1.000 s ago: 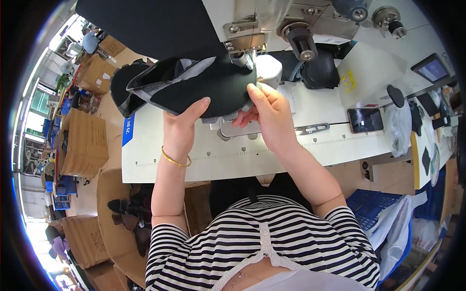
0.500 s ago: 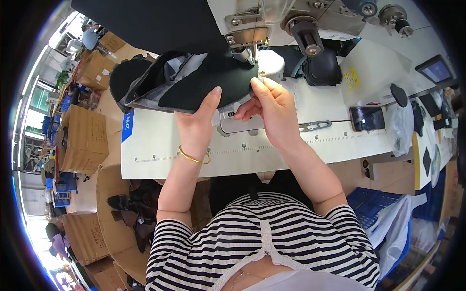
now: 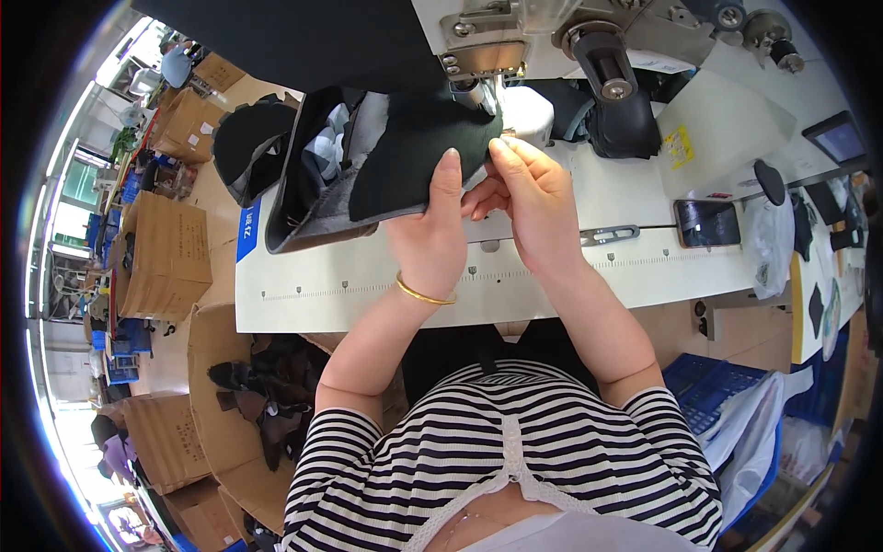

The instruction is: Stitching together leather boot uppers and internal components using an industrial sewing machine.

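Observation:
A black shoe upper (image 3: 405, 164) with grey fuzzy lining lies under the presser foot (image 3: 487, 97) of a white sewing machine. My left hand (image 3: 429, 230) grips its near edge, thumb on top and fingers hidden beneath. A gold bangle circles that wrist. Close to the foot, my right hand (image 3: 533, 198) pinches the right edge of the upper between thumb and forefinger, its other fingers curled. Toward the left, folded dark parts (image 3: 250, 147) of the work stick out past the table edge.
Behind the foot rests a pile of black pieces (image 3: 624, 124). A phone (image 3: 707, 224) and a slotted metal plate (image 3: 610, 235) lie on the white table (image 3: 386, 308). Below left stands an open carton (image 3: 213, 368) of dark pieces; a blue crate (image 3: 708, 386) is at lower right.
The upper has swung round under the foot, its left part coming nearer to me and its lining opening more to view. My left hand has shifted right, closer to the right hand.

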Available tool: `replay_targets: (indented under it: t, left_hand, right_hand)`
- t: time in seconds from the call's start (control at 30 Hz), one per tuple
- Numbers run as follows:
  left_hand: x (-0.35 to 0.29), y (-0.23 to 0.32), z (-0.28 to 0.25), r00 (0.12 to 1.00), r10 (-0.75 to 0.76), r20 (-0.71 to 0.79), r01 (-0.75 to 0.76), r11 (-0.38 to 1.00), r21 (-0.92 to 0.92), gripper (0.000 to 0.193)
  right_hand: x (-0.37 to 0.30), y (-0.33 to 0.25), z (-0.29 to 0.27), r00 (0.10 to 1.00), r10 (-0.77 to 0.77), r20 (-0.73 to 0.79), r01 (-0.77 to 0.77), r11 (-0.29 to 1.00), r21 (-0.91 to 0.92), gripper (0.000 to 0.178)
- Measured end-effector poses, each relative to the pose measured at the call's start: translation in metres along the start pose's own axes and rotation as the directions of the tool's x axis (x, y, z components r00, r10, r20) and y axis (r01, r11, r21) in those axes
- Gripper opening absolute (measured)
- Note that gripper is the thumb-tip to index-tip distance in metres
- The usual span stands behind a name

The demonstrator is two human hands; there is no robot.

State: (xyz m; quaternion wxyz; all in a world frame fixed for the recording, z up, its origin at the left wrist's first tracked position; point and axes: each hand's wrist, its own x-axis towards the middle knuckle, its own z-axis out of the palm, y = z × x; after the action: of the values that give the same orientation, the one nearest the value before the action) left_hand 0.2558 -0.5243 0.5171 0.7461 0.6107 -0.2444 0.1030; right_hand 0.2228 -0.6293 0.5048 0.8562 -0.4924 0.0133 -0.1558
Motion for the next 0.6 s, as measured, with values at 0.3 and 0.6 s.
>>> replay_targets:
  t: [0.3, 0.6]
  left_hand:
    - [-0.014, -0.010, 0.028, 0.989, -0.129, -0.068, 0.125, 0.990, -0.060, 0.021]
    - [-0.061, 0.002, -0.006, 0.974, -0.031, 0.224, -0.066, 0.907, 0.416, 0.024]
  right_hand:
    - [0.000, -0.001, 0.003, 0.999, -0.012, -0.043, 0.014, 0.999, 0.041, 0.020]
    - [-0.003, -0.003, 0.000, 1.000, 0.003, 0.001, -0.003, 0.992, -0.122, 0.024]
